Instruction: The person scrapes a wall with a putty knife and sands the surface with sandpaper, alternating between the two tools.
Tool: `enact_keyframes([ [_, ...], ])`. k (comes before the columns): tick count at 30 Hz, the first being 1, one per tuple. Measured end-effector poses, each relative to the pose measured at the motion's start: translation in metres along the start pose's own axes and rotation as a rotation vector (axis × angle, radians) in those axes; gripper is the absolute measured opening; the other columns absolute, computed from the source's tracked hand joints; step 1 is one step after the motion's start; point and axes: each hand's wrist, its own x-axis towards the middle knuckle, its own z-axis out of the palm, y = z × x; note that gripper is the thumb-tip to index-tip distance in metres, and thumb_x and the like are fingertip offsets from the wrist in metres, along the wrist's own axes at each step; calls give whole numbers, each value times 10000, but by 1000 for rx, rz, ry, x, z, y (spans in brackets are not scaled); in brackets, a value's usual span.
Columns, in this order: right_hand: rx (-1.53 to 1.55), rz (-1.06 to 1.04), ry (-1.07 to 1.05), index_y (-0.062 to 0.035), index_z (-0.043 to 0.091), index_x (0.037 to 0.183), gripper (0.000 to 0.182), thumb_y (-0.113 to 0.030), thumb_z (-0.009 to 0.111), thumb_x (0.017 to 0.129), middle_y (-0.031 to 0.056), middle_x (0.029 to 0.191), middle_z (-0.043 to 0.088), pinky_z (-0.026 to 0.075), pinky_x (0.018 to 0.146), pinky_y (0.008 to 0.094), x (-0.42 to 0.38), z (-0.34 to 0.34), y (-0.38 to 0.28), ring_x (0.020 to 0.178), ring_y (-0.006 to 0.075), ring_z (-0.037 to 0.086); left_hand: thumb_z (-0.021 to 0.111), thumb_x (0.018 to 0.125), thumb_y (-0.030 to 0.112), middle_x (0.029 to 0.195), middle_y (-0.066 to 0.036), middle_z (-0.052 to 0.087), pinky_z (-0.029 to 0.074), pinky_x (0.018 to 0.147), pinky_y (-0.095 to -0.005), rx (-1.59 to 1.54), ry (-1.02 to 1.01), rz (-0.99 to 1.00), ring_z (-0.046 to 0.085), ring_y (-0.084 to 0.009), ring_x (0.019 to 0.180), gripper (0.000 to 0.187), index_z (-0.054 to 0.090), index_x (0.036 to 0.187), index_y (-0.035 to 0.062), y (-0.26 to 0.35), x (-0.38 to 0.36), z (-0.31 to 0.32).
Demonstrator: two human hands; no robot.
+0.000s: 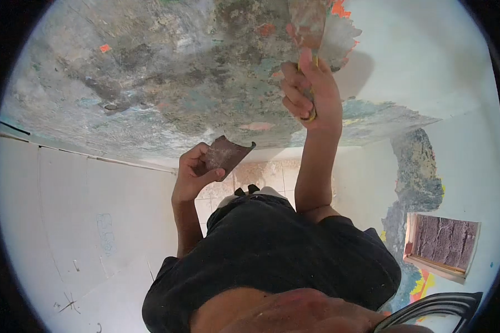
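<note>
Left hand point(192, 171): fingers and thumb were clamped on a curled brown sheet point(226, 157), held before a patchy wall point(194, 66). Right hand point(319, 91): fingers were wrapped round a yellow-handled scraper point(309, 34), blade upward, near ragged-edged pale paint point(422, 61). Far right: one small window point(443, 240).
</note>
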Motion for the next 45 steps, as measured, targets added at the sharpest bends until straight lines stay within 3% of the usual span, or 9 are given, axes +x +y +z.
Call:
enact_keyframes([
  [9, -31, -104, 49, -123, 393, 1434, 478, -259, 532, 998, -39, 599, 357, 247, 297, 187, -18, -49, -4, 370, 33, 293, 724, 759, -78, 828, -8, 625, 475, 650, -230, -17, 59, 27, 574, -56, 757, 268, 560, 941, 31, 0, -8, -6],
  [13, -108, -29, 112, -100, 416, 1413, 450, -252, 522, 1003, -42, 600, 350, 231, 301, 186, -24, -47, -2, 376, 29, 273, 724, 764, -69, 836, -11, 627, 472, 664, -235, -31, 51, 20, 573, -59, 769, 262, 560, 942, 32, -2, -6, -9],
  [19, -63, -67, 41, -105, 401, 1430, 456, -246, 507, 1010, -39, 592, 347, 228, 304, 189, -4, -25, -10, 378, 28, 275, 724, 762, -72, 845, -17, 634, 466, 660, -229, 8, 20, -3, 572, -56, 766, 264, 560, 941, 31, 3, 7, -2],
  [22, -111, -30, 52, -103, 289, 1479, 543, -307, 481, 1015, -29, 608, 347, 236, 287, 175, -10, -25, -9, 366, 28, 269, 728, 761, -70, 846, -17, 635, 469, 662, -232, 16, 16, -6, 571, -55, 762, 267, 559, 940, 32, 1, 11, -3],
  [25, -11, -17, 36, -92, 393, 1435, 468, -269, 498, 1014, -37, 584, 352, 235, 303, 192, -7, -22, -13, 369, 30, 282, 731, 760, -69, 846, -13, 636, 470, 667, -228, 9, 38, -36, 573, -55, 759, 268, 558, 936, 33, 0, 13, -3],
  [31, -46, 13, 88, -88, 431, 1395, 432, -274, 500, 1012, -34, 588, 352, 239, 302, 190, -11, -19, -14, 365, 34, 286, 736, 757, -69, 842, -13, 638, 467, 669, -218, -2, 17, 19, 572, -50, 762, 255, 566, 920, 29, -7, 24, -5],
  [37, -156, 39, 148, -89, 377, 1439, 494, -279, 516, 1004, -29, 597, 354, 224, 309, 188, -10, -18, -21, 365, 32, 285, 745, 747, -65, 842, -8, 634, 467, 681, -232, -22, -12, 0, 567, -53, 777, 265, 570, 922, 29, -7, 34, -9],
  [40, -155, 47, 59, -84, 277, 1481, 568, -326, 486, 1012, -33, 609, 337, 231, 286, 171, -11, -19, -22, 369, 23, 268, 747, 747, -63, 839, -4, 629, 464, 689, -234, -41, 18, -8, 566, -55, 774, 265, 569, 920, 30, -8, 37, -13],
  [45, -122, 33, 126, -82, 323, 1466, 524, -290, 489, 1015, -35, 600, 338, 226, 296, 180, -11, -19, -20, 372, 23, 270, 747, 749, -55, 833, 3, 618, 463, 670, -226, -34, 23, -19, 564, -57, 758, 261, 565, 913, 33, -11, 40, -12],
])
